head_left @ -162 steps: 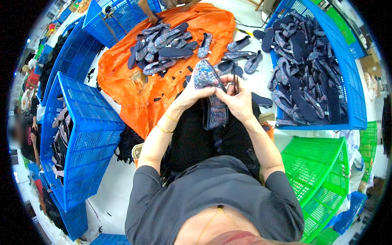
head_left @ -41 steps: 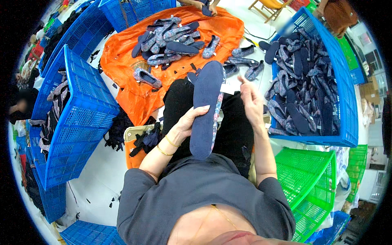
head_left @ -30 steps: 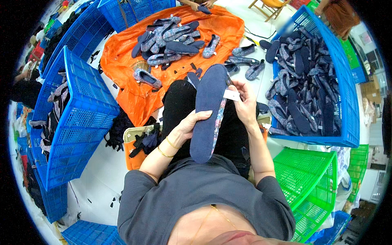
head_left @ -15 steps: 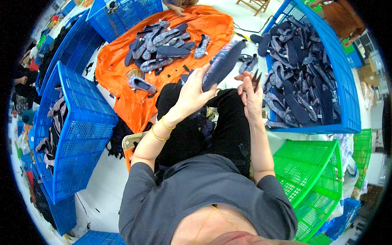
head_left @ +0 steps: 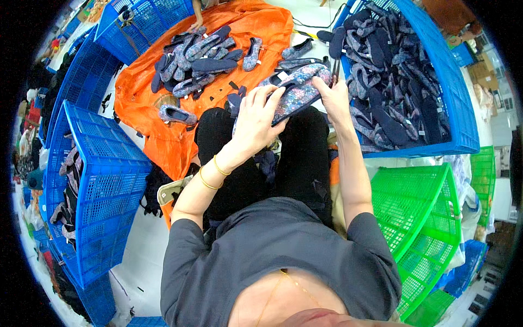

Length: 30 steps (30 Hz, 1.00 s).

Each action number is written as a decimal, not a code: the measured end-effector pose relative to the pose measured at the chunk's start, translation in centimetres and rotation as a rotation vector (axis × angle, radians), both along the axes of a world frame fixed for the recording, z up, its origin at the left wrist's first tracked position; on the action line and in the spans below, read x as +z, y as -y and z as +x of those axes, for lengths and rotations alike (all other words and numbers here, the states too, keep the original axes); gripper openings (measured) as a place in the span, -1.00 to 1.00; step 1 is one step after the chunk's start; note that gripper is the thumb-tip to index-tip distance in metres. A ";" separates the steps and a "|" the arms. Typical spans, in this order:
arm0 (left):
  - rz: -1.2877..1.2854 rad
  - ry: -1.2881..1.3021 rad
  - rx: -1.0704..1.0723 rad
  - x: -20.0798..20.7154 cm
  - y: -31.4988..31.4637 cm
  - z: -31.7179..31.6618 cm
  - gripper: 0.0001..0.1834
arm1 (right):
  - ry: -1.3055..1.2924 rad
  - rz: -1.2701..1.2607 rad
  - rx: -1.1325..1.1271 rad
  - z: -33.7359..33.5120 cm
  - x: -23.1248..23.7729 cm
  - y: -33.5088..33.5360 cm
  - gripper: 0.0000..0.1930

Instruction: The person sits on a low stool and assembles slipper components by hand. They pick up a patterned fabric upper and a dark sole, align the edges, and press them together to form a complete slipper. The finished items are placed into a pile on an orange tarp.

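Note:
Between my two hands is a flowered blue-and-pink fabric slipper (head_left: pixel 302 94), its patterned upper facing me and its toe up to the right. My left hand (head_left: pixel 253 121) is closed around the near side and heel end, fingers over the opening. At the toe, my right hand (head_left: pixel 334 102) presses its thumb on the upper. A small pair of dark snips (head_left: pixel 336 70) stands up from that same hand, its handles hidden by the fingers. More slippers (head_left: pixel 297 50) lie on the floor just beyond the held one.
An orange sheet (head_left: pixel 139 87) bears a pile of similar slippers (head_left: pixel 201 57). At right stands a blue crate (head_left: pixel 463 117) full of them, with green crates (head_left: pixel 414 201) nearer me. Blue crates (head_left: pixel 111 191) line the left. Another person's hand (head_left: pixel 197 22) shows beyond the sheet.
The slipper has turned from its dark sole to its patterned upper. My right hand, apart from it before, now touches its toe. The whole view has shifted slightly.

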<state>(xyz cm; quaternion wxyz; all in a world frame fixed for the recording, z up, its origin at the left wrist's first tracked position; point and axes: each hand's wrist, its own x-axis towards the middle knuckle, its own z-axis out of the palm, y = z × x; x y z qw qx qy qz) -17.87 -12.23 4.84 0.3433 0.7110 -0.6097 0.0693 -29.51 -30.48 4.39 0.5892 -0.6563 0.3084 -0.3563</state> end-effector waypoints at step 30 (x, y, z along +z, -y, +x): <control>-0.157 -0.691 -0.248 -1.0 -2.7 4.1 -0.18 | -0.067 0.604 0.155 5.6 -7.0 4.6 -0.85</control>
